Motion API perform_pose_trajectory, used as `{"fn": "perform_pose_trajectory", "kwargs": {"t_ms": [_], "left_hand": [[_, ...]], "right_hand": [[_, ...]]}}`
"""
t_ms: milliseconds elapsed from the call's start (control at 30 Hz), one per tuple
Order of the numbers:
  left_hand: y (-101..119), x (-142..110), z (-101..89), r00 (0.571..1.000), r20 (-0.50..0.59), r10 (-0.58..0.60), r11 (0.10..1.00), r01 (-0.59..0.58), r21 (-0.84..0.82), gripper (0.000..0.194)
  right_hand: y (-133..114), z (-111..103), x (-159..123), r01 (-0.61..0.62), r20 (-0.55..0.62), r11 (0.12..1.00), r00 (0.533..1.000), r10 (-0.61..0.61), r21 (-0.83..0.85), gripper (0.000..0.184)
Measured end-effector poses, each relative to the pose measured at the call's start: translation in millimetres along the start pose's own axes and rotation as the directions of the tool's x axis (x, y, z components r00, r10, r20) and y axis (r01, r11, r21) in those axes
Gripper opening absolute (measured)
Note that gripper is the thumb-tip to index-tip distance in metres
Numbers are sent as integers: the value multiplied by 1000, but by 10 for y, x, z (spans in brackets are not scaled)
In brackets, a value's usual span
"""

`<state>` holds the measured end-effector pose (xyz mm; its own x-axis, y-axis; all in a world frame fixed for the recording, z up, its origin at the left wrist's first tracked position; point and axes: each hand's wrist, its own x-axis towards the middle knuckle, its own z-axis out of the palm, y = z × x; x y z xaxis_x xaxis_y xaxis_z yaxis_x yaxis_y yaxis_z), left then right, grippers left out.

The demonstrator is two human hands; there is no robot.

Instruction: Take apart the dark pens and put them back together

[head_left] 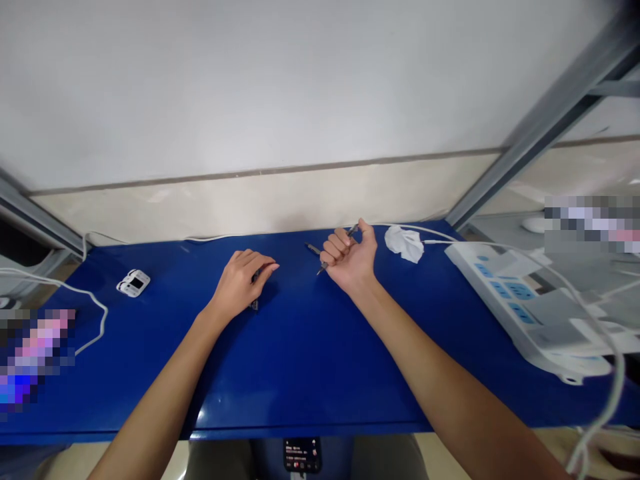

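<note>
My right hand (350, 257) is turned palm up, with its fingers curled round a slim dark pen (353, 231). The pen's pointed end sticks out below the little finger, and the thumb lies near its upper end. Just left of that hand, another slim dark pen-like piece (313, 248) rests on the blue desk (310, 360). My left hand (243, 283) is low over the desk, thumb and fingers closed towards each other. Between and beneath them shows a dark patterned object (255, 305), mostly hidden by the hand, so its kind is unclear.
Right of my right hand lies a crumpled white tissue (405, 243). A large white power strip (520, 300) with cables fills the right side. At left are a small white device (133, 283) and a white cable (103, 320). A phone (302, 455) shows below the desk edge.
</note>
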<state>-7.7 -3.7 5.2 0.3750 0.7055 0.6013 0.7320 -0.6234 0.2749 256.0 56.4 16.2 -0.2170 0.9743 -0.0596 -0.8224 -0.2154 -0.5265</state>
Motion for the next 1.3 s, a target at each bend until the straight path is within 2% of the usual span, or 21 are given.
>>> {"fn": "perform_pose_trajectory", "kwargs": {"t_ms": [767,1000,1100,1200,1300], "left_hand": [[1,-2,17,1000,2,8,1000,-8,-2,21],[-22,-10,11,997,-47,-54,998,56,42,20],[-35,-4,-13,970,-184,-158,987,160,-6,21],[-53,7,-52,897,-313,-313,950,291,-116,25],[-107,12,-77,846,-348,-404,914,359,-187,28]], "right_hand": [[27,8,-31,26,-6,1000,1000,-26,-9,51],[83,30,40,115,88,987,991,-105,-116,52],[113,-8,94,180,132,975,978,-163,-133,45],[142,-48,134,200,116,962,977,-180,-187,43],[208,-31,137,240,82,912,971,-225,-332,50]]}}
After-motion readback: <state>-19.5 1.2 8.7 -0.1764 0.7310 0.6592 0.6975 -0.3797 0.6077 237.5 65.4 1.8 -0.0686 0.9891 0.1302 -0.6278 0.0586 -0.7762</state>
